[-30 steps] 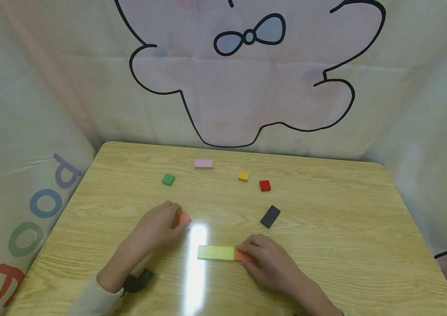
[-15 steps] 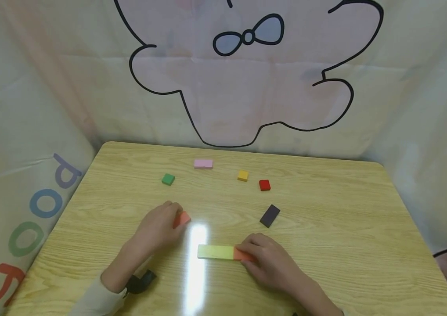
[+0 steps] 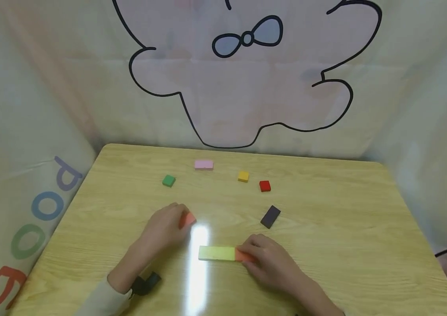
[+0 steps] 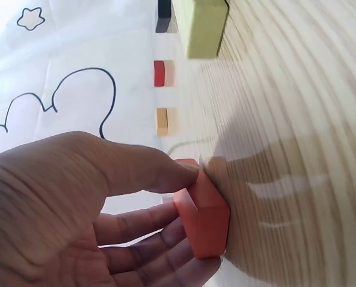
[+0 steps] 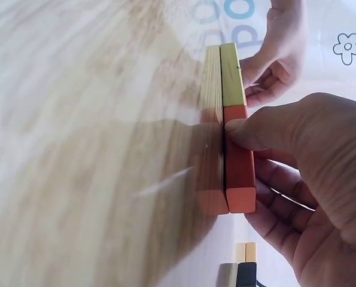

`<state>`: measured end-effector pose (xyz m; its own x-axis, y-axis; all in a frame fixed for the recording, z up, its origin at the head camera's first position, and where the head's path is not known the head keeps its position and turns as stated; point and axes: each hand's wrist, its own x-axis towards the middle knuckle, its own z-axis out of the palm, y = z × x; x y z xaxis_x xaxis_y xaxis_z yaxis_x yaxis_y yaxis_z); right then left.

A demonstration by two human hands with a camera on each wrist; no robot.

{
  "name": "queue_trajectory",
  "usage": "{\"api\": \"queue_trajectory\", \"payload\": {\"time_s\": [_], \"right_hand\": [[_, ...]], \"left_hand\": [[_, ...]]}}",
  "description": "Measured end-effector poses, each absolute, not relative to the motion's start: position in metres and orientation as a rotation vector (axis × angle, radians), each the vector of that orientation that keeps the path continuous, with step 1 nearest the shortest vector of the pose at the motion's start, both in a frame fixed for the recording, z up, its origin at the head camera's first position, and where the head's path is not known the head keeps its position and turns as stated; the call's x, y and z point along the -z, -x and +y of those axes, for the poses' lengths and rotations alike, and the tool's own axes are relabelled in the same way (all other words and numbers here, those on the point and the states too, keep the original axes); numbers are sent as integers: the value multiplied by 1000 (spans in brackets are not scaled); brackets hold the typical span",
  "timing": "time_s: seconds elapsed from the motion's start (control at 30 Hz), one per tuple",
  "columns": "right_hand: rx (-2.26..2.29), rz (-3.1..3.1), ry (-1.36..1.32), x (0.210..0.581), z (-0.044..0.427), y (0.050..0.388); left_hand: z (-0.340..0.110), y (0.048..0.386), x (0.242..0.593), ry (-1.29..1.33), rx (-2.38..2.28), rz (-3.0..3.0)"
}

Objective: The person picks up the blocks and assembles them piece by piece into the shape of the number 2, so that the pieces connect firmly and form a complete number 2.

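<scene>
My left hand (image 3: 165, 224) pinches an orange-red block (image 3: 188, 220) between thumb and fingers; in the left wrist view that block (image 4: 210, 221) stays low at the table surface. My right hand (image 3: 272, 264) grips another orange block (image 3: 242, 255), which lies flat on the table. Its left end meets a long yellow-green block (image 3: 216, 253), and the two form one straight row. The right wrist view shows the orange block (image 5: 240, 161) end to end with the yellow-green one (image 5: 232, 75). The left hand's block is apart from this row, up and to its left.
Toward the back of the table (image 3: 326, 197) lie a green block (image 3: 168, 180), a pink block (image 3: 203, 165), a yellow block (image 3: 243, 176) and a red block (image 3: 264, 186). A black block (image 3: 270, 217) lies beyond my right hand. A patterned cloth (image 3: 89, 79) hangs behind the table.
My left hand has moved slightly to the right with its orange-red block. The right hand and the row of blocks have stayed in place.
</scene>
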<state>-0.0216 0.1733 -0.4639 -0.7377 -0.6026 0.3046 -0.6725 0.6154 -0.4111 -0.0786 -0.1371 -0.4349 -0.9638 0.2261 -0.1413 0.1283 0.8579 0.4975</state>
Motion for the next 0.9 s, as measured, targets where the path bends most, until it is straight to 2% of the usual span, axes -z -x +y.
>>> {"api": "queue_trajectory", "payload": {"time_s": [0.9], "right_hand": [[-763,-2746,-1056,468,174,22]], "left_hand": [[-98,88,429,-282,-1049,2585]]}}
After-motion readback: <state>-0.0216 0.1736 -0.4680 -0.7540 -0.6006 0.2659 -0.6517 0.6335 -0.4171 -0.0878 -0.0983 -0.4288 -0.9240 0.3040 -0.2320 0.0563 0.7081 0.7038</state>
